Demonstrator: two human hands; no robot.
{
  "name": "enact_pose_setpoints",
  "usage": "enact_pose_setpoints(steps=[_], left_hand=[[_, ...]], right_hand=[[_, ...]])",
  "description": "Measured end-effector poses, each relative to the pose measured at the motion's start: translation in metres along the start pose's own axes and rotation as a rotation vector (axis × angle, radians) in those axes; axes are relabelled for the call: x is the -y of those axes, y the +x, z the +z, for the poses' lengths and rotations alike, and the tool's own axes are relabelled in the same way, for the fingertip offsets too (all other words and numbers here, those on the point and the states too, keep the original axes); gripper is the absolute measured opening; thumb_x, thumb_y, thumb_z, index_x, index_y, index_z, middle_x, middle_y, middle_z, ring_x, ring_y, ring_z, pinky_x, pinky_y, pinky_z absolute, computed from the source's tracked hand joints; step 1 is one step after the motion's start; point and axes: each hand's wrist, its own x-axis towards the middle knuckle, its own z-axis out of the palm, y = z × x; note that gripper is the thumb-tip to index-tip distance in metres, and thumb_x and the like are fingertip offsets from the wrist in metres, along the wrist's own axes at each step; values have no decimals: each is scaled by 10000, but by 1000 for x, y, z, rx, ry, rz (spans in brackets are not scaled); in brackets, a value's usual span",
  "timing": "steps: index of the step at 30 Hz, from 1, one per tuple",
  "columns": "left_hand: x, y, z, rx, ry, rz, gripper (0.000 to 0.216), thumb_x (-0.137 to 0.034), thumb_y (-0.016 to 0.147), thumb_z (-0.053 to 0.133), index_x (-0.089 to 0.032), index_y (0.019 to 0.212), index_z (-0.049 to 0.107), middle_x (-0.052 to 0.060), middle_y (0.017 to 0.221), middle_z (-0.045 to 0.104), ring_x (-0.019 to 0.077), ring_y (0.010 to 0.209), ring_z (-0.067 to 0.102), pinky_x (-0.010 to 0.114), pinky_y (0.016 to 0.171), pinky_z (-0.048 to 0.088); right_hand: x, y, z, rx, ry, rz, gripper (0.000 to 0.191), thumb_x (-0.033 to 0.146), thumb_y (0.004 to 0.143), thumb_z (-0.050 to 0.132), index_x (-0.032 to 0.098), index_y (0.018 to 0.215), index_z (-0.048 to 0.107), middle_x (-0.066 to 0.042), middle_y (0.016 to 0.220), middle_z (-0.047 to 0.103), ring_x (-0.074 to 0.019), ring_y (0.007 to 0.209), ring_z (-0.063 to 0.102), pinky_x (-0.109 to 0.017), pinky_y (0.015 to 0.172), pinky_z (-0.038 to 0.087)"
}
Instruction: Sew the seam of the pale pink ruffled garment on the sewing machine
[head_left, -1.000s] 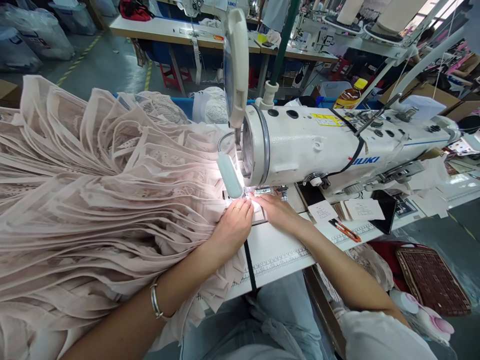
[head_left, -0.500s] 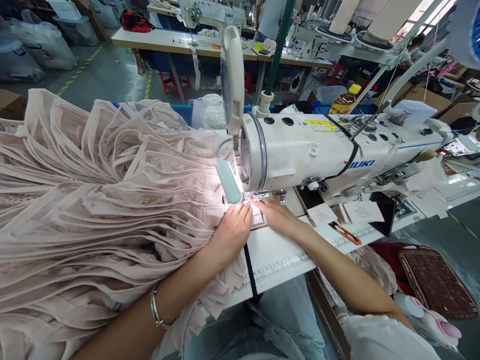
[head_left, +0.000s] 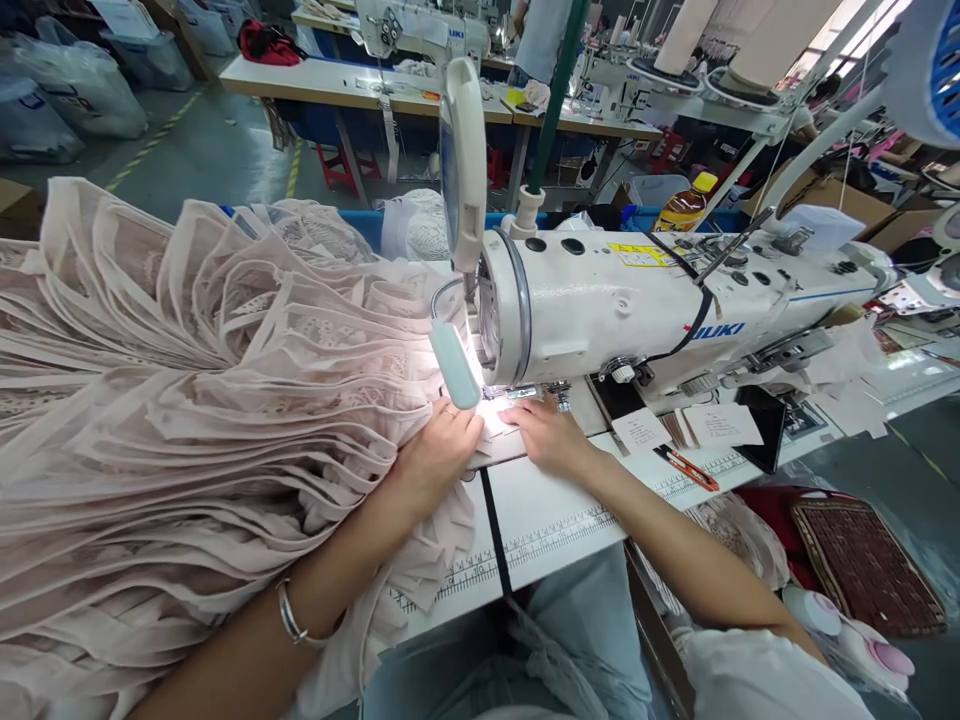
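A big heap of pale pink pleated fabric pieces (head_left: 187, 400) covers the left half of the white sewing table (head_left: 555, 510). My left hand (head_left: 435, 450) lies flat on the fabric edge just left of the needle, fingers stretched out. My right hand (head_left: 547, 435) rests flat on the piece to the right of the presser foot. Both sit under the head of the white sewing machine (head_left: 637, 300), lit by its small lamp (head_left: 454, 365). The needle area is washed out by glare.
Orange-handled snips (head_left: 686, 467), paper slips (head_left: 686, 428) and a dark phone (head_left: 765, 425) lie on the table right of my hands. A magnifier on a stand (head_left: 465, 160) rises behind the machine. More sewing tables stand at the back, and a woven mat (head_left: 862, 565) lies low right.
Both hands have slid a little left and toward me along the fabric, and the camera has shifted slightly. The fabric heap stays where it was.
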Motion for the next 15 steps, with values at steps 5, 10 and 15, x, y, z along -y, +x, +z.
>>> enact_pose_setpoints(steps=[5,10,15], left_hand=[[17,-4,5,-97,-31,39,334,-42,962,373,-181,1102,642,69,1020,702,237,987,634,380,960,468],[15,-3,7,-91,-26,31,263,-131,998,417,-175,1084,661,93,1101,678,244,1016,610,373,897,473],[13,-1,5,36,-27,114,275,-62,974,413,-138,1004,675,74,892,645,198,776,586,315,711,448]], right_hand=[[-5,-5,3,-21,119,-85,463,57,908,413,223,1252,675,-93,1216,657,-227,1024,630,-373,915,524],[-3,-6,3,-33,98,-94,513,20,873,390,204,1251,683,-110,1245,655,-236,1034,625,-388,893,529],[-4,-9,3,-150,113,-93,465,34,907,374,211,1195,694,-76,1161,706,-214,1031,649,-323,790,532]])
